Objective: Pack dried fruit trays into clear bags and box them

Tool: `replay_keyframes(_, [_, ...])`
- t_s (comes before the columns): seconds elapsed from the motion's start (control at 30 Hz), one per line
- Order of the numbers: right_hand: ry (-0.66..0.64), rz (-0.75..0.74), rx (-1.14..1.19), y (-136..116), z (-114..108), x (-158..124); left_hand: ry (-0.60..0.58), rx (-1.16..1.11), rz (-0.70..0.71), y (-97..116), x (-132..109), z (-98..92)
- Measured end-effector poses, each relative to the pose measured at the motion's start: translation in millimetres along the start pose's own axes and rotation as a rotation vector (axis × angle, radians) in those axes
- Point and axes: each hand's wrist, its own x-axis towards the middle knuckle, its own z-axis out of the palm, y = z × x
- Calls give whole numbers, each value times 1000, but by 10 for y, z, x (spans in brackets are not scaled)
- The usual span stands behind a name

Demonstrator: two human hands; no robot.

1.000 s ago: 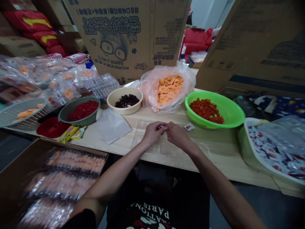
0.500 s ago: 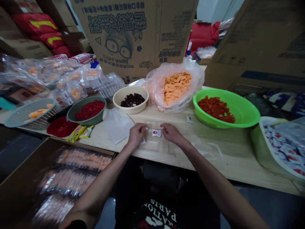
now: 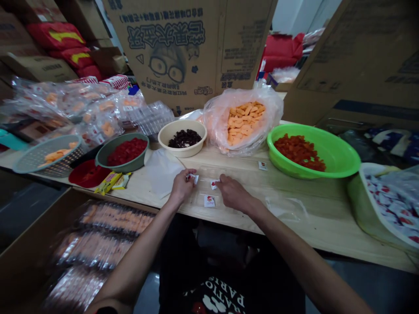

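Note:
My left hand (image 3: 182,186) is closed over small white printed packets (image 3: 194,178), whose edges poke out at its fingertips. Opposite it, my right hand (image 3: 234,192) pinches another small white packet with a red print (image 3: 214,184) above the clear plastic tray (image 3: 200,199). A similar packet (image 3: 209,201) lies flat in the tray's near part, between and slightly below the hands. More clear plastic trays stretch to the right along the wooden table; their edges are hard to make out. One further packet (image 3: 262,165) lies farther back, near the green basin.
Behind the trays stand a cream bowl of dark pieces (image 3: 162,138), a bag of orange pieces (image 3: 245,122) and a green basin (image 3: 343,152). A packet-filled tub (image 3: 356,196) is at right. Left are a grey-green bowl (image 3: 131,163), a colander (image 3: 26,161) and an open carton (image 3: 19,235).
My right hand has shifted left and now pinches a packet. A packet now lies in the near part of the tray. More of the packets shows in my left hand.

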Motion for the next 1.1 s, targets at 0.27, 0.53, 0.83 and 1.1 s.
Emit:
replay_keyframes(0.27, [118, 103, 371, 204, -13, 48, -13, 113, 141, 73, -76, 68])
replay_keyframes(0.53, [225, 506, 909, 934, -136, -345, 28, 284, 173, -20, -80, 218])
replay_keyframes(0.83, [242, 505, 419, 535, 69, -182, -288, 738, 553, 230, -549, 74])
replay_keyframes(1.1, [131, 465, 87, 582, -183, -195, -663, 804, 611, 158, -484, 23])
